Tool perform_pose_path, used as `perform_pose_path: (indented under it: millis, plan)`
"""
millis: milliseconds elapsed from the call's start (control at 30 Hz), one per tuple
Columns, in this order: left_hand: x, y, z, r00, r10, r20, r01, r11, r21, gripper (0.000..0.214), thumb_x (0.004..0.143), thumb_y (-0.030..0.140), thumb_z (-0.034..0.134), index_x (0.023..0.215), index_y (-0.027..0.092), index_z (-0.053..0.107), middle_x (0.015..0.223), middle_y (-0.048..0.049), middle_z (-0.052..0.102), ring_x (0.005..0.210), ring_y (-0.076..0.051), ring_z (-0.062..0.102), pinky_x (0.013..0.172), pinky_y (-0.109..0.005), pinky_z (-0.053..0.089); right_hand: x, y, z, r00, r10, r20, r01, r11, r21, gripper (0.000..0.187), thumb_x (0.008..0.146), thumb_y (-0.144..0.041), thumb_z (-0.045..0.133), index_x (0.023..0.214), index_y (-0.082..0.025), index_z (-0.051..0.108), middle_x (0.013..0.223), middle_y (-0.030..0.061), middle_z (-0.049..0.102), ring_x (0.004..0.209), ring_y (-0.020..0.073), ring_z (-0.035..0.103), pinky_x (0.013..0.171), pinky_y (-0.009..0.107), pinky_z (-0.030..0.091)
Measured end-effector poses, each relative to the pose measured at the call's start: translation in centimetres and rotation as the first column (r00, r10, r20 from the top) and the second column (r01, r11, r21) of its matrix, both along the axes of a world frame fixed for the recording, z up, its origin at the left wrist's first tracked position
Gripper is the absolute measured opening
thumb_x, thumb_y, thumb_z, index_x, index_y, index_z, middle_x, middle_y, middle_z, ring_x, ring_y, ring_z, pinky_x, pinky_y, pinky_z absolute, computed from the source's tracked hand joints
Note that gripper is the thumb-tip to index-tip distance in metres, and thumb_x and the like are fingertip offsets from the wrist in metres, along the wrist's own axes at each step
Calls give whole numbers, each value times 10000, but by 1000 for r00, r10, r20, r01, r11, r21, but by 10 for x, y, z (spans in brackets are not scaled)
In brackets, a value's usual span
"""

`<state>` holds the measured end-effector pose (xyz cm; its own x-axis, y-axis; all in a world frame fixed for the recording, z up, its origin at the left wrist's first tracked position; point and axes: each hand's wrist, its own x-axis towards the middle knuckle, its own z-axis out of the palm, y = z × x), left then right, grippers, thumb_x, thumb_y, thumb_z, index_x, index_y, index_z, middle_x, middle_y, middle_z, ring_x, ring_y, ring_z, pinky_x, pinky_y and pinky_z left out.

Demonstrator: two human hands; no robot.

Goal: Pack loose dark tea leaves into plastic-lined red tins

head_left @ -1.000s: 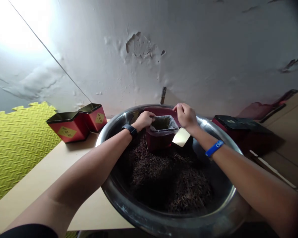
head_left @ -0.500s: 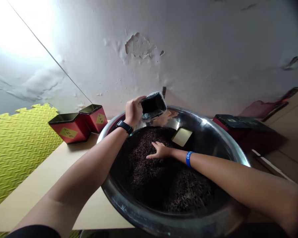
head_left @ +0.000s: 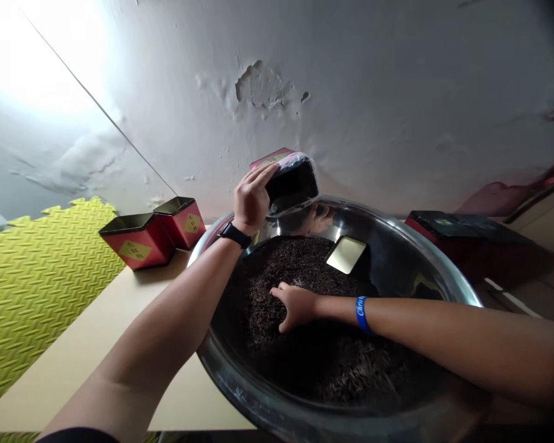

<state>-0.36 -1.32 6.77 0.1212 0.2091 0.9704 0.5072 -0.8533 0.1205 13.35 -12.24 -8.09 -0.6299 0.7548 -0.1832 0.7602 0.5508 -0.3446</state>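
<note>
My left hand (head_left: 252,198) grips a red tin (head_left: 271,157) above the far rim of a large metal basin (head_left: 399,252). The tin lies tilted with its dark mouth facing me, and a clear plastic liner (head_left: 300,161) folds over its edge. Inside the basin is a heap of dark dried tea leaves (head_left: 300,258). My right hand (head_left: 299,306) rests in the leaves, fingers bent and thumb spread apart from them; the fingertips are partly hidden. Behind it, a gold-coloured rectangular lid (head_left: 346,255) lies on the tea.
Two uncovered red tins (head_left: 136,243) with yellow labels stand left of the basin on a pale table (head_left: 166,357). Dark-lidded red boxes (head_left: 447,231) sit at the right. A yellow foam mat (head_left: 41,295) lies at the left, and a peeling wall (head_left: 373,111) rises behind.
My left hand has raised the tin slightly and turned it, so its red side shows. My right hand has moved nearer me and sunk into the tea, its fingers more bent.
</note>
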Motion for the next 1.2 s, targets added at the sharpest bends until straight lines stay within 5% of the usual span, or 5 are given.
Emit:
perform_pose_path:
  millis: [367, 567, 767, 1067, 1200]
  plan:
    - [7, -16, -1, 997, 55, 58, -44, 982, -186, 398, 833, 61, 354, 1076, 182, 645, 1088, -39, 653, 1002, -130, 590, 906, -288, 454, -11, 4, 40, 999, 20, 36, -17, 997, -69, 649, 548, -391, 650, 1156, -178, 565, 1057, 103, 628, 946, 270, 586, 771, 324, 457]
    - [12, -11, -9, 987, 134, 86, -83, 893, -442, 371, 817, 83, 403, 1073, 172, 656, 1033, -53, 675, 940, -166, 619, 858, -292, 468, -3, 7, 79, 981, 17, -195, -66, 966, -250, 565, 596, -335, 643, 1132, -177, 562, 1013, 57, 634, 845, 201, 594, 668, 258, 462]
    - [14, 4, -20, 979, 187, 83, -111, 827, -551, 305, 797, 113, 473, 1008, 161, 688, 976, -67, 693, 885, -165, 633, 815, -243, 466, 13, 4, 112, 934, 37, -355, -146, 947, -285, 556, 634, -296, 671, 1157, -141, 565, 1159, 66, 586, 1057, 208, 526, 873, 269, 416]
    - [25, 2, -30, 994, 110, 9, -74, 726, -684, 283, 790, 151, 518, 1015, 177, 687, 918, -50, 704, 865, -165, 638, 775, -229, 476, 16, 3, 115, 931, 26, -363, -141, 945, -295, 506, 662, -367, 678, 1100, -126, 599, 1121, 77, 611, 1012, 214, 555, 879, 300, 424]
    - [28, -4, -28, 995, 87, -51, -98, 707, -701, 261, 790, 165, 530, 992, 182, 695, 918, -32, 705, 857, -167, 637, 788, -227, 475, 17, 1, 118, 932, 14, -361, -152, 922, -355, 439, 664, -398, 678, 1017, -146, 612, 929, 47, 632, 767, 152, 580, 664, 260, 476]
